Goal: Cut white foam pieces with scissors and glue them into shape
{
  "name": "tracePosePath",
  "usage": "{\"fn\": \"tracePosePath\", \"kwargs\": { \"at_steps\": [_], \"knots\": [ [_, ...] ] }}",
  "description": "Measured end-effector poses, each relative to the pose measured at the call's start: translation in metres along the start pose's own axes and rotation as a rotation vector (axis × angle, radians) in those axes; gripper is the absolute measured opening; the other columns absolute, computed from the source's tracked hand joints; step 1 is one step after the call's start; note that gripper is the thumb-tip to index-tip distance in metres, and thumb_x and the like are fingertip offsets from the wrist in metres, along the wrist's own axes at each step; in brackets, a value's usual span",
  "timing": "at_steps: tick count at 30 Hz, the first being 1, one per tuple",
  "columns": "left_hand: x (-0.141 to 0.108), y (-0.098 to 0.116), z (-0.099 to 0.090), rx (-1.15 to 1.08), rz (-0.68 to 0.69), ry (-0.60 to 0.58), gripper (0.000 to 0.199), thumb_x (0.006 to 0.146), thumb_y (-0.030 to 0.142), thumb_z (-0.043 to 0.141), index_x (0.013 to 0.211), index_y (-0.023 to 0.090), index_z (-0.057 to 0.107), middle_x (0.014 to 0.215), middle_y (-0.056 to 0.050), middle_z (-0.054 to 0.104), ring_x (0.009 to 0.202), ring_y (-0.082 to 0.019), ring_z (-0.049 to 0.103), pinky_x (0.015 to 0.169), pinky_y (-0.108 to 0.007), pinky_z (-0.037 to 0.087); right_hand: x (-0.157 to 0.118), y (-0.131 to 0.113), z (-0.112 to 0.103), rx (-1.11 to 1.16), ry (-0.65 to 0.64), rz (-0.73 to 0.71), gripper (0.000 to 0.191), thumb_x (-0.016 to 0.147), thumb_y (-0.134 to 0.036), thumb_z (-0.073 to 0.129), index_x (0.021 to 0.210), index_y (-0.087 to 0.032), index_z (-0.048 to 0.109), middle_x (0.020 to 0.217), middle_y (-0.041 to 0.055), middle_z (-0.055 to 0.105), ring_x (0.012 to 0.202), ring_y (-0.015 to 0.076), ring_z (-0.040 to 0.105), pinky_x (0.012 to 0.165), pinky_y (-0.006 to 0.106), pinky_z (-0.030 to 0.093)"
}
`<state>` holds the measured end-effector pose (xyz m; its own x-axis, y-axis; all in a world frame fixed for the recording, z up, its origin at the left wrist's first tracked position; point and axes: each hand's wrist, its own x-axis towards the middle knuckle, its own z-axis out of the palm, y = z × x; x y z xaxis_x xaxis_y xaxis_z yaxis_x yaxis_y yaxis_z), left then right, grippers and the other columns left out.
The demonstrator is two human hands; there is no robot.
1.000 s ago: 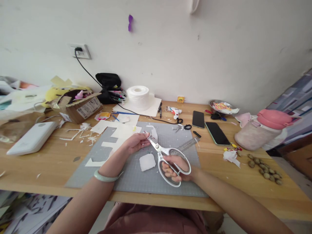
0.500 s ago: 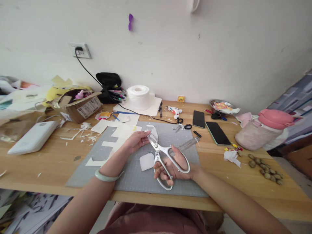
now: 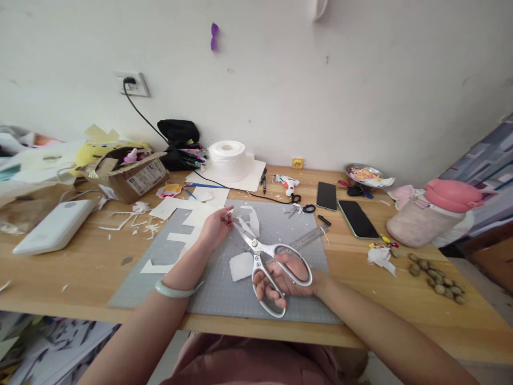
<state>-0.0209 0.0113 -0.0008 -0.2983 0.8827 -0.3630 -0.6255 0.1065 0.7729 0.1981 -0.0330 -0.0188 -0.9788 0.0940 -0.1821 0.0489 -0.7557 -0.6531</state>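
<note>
Since the earlier frames, the left hand (image 3: 218, 227) has drawn back from the tips of the large scissors (image 3: 256, 245), and the scissors' handles have spread wider than in the first.

Biggest is the wooden desk (image 3: 360, 267), with a grey cutting mat (image 3: 224, 302) lying flat near its front edge. Toward the back left sits an open cardboard box (image 3: 142, 179); a pink-lidded bottle (image 3: 425, 220) lies on its side at the right. A thick white roll (image 3: 227, 163) rests on paper by the wall, and a white flat device (image 3: 54, 227) lies at the left. A metal bowl (image 3: 348, 170) stands at the back right, with two phones (image 3: 358, 219) in front and to its left.

The large scissors are raised over the middle of the mat, blades parted and pointing up and left. The right hand (image 3: 286, 275) grasps them, its fingers through the handles. The left hand is curled near the blade tips, thumb and fingers close together; whether it pinches a scrap I cannot tell.

Cut white paper (image 3: 182, 238) lies on the mat's left part, a metal ruler (image 3: 308, 238) on its right. Smaller again, a white square piece (image 3: 239, 268) lies just beside the scissors' handles, and black-handled scissors (image 3: 308, 208) lie at the mat's far edge. Smallest is a black cap (image 3: 324, 221) near the ruler.
</note>
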Motion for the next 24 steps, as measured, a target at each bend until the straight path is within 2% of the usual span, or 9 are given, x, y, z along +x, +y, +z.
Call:
{"fn": "tracePosePath", "kwargs": {
  "at_steps": [4, 9, 14, 20, 24],
  "knots": [
    [-0.001, 0.0, 0.002, -0.008, 0.021, 0.007, 0.026, 0.073, -0.006, 0.041, 0.078, 0.009, 0.062, 0.05, 0.002, 0.047, 0.044, -0.007, 0.043, 0.042, -0.015, 0.036, -0.001, 0.0, 0.002, -0.012, -0.001, -0.02, 0.051, 0.073, -0.055, 0.045, 0.096, -0.01, 0.051, 0.096, 0.0179, 0.061, 0.057, 0.0115, 0.049, 0.044, 0.022, 0.035],
    [0.004, 0.0, -0.001, -0.105, 0.086, 0.005, 0.026, 0.082, -0.003, 0.035, 0.077, 0.01, 0.057, 0.058, 0.0, 0.051, 0.049, -0.007, 0.048, 0.048, -0.015, 0.042, 0.0, -0.001, 0.003, 0.008, -0.016, -0.035, 0.053, 0.072, -0.055, 0.046, 0.1, -0.009, 0.05, 0.097, 0.0184, 0.061, 0.058, 0.0118, 0.048, 0.041, 0.02, 0.031],
    [0.003, 0.001, -0.002, -0.092, 0.093, -0.009, 0.021, 0.08, -0.001, 0.04, 0.078, 0.01, 0.058, 0.06, -0.002, 0.053, 0.05, -0.007, 0.05, 0.049, -0.015, 0.044, -0.001, 0.0, 0.003, -0.008, 0.012, -0.022, 0.052, 0.074, -0.053, 0.043, 0.102, -0.009, 0.048, 0.096, 0.0186, 0.06, 0.058, 0.0115, 0.048, 0.043, 0.021, 0.033],
    [-0.006, 0.008, 0.002, -0.071, 0.027, 0.011, 0.021, 0.079, 0.01, 0.041, 0.08, 0.007, 0.061, 0.048, 0.004, 0.042, 0.039, -0.006, 0.038, 0.039, -0.017, 0.036, -0.001, 0.0, 0.002, -0.005, 0.029, -0.007, 0.051, 0.073, -0.051, 0.042, 0.1, -0.008, 0.049, 0.094, 0.0187, 0.061, 0.057, 0.0118, 0.048, 0.046, 0.023, 0.035],
    [-0.007, 0.008, 0.004, -0.09, -0.006, 0.003, 0.024, 0.079, 0.012, 0.037, 0.082, 0.004, 0.06, 0.046, 0.004, 0.038, 0.037, -0.007, 0.034, 0.037, -0.018, 0.033, -0.001, -0.001, 0.004, -0.009, 0.04, 0.017, 0.042, 0.071, -0.039, 0.043, 0.099, -0.008, 0.049, 0.093, 0.0182, 0.061, 0.056, 0.0117, 0.048, 0.05, 0.025, 0.038]
  ]
}}
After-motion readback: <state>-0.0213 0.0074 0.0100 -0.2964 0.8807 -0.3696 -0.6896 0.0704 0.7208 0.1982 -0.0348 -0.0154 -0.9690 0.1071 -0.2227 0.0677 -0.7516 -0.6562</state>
